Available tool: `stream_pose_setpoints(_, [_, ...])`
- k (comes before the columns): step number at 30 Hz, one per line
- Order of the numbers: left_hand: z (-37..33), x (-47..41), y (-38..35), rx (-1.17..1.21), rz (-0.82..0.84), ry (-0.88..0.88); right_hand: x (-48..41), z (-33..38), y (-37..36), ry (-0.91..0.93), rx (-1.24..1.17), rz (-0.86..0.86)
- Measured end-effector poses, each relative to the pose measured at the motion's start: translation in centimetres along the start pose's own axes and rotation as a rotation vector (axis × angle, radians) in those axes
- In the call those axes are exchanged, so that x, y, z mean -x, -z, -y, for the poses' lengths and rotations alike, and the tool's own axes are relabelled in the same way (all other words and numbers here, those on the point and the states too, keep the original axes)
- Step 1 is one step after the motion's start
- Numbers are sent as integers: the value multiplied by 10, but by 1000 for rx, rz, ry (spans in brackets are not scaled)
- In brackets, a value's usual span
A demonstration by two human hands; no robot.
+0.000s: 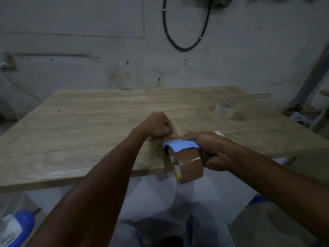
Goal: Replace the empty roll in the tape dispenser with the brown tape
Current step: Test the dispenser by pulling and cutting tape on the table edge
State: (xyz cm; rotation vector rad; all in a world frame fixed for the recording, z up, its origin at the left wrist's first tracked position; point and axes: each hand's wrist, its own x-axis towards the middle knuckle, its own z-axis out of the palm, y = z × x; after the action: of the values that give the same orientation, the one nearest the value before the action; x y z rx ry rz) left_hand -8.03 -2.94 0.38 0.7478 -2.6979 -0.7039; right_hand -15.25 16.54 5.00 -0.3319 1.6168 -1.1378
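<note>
A blue tape dispenser (pixel 179 144) with the brown tape roll (pixel 190 165) mounted in it hangs over the front edge of the wooden table (pixel 89 125). My right hand (pixel 208 148) grips the dispenser from the right, thumb on its blue top. My left hand (pixel 158 126) pinches a strip of brown tape (pixel 175 130) that runs from the dispenser's front. The empty roll (pixel 225 108), a pale cardboard core, stands on the table at the far right. The dispenser's handle is hidden in my right hand.
A grey wall with a hanging black cable loop (pixel 185 32) stands behind the table. A blue and white bottle (pixel 16 227) sits on the floor at lower left. Metal bars (pixel 309 86) lean at the right. My legs are under the table edge.
</note>
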Motion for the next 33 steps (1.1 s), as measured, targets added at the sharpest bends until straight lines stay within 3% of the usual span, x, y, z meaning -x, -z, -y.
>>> stream_pose_setpoints(8, [3, -15, -3, -265, 13, 158, 1, 0, 0, -29, 48, -46])
stream_pose_setpoints(11, [-7, -23, -6, -268, -177, 162, 4, -5, -1, -1, 46, -55])
stream_pose_setpoints(13, [-16, -27, -12, -154, -315, 64, 6, -8, -3, 13, 47, -47])
stream_pose_setpoints(14, [-19, -28, -16, -113, -303, -16, 5, -8, -4, 20, 41, -43])
stream_pose_setpoints(16, [-18, -28, -28, -146, -128, -143, 6, -8, -6, 32, 28, -38])
stream_pose_setpoints(19, [-4, -30, -42, -255, 78, -115, 7, -4, -7, 24, 20, -51])
stream_pose_setpoints(25, [6, -33, -51, -317, 135, -71, 1, 0, -11, 3, 56, -58])
stream_pose_setpoints(33, [3, -28, -49, -334, 75, -85, 0, 2, -17, -18, 77, -22])
